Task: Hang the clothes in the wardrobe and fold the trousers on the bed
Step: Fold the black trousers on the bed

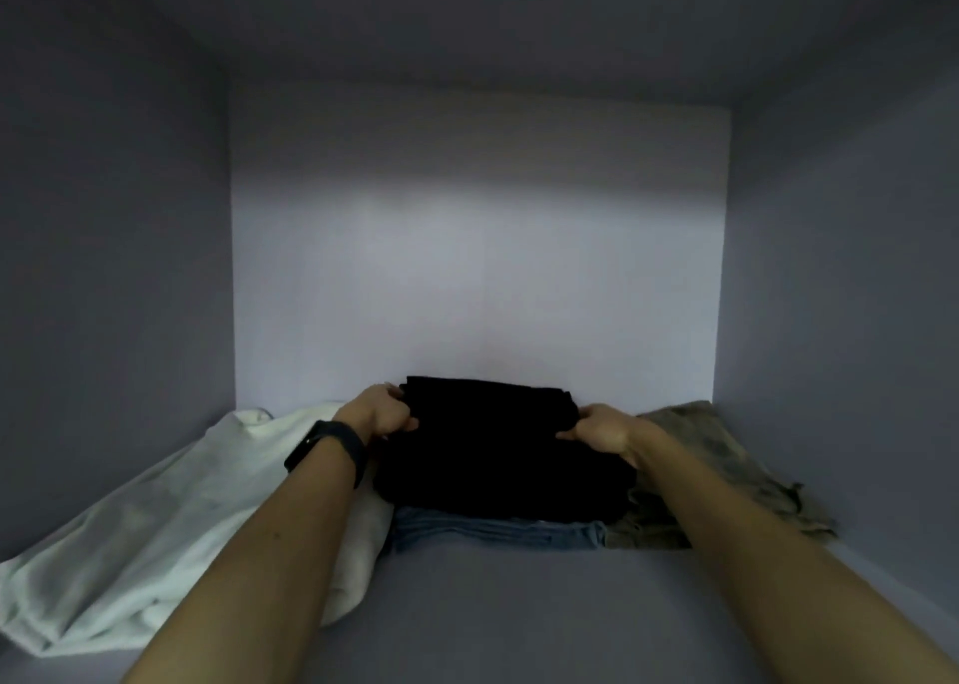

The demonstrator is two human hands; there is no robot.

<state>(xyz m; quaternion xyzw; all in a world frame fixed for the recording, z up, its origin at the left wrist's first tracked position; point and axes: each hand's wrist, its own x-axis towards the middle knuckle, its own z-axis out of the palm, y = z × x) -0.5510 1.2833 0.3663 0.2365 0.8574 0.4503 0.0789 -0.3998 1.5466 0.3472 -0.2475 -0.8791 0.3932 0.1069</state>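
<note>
Two hands, one black folded pile (498, 471) on a wardrobe shelf (519, 611)
Left hand (378, 414) and right hand (602, 433) curl round its ends; one blue garment (498, 530) lies beneath, flanked by one white garment (155, 517) and one olive garment (716, 455).

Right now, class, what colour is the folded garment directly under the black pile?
Blue, like denim: the garment under the black pile, best in the head view.

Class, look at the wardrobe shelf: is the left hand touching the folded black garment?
Touching. The head view shows the left hand gripping the left edge of the folded black garment, with its fingers curled onto the fabric.
</note>
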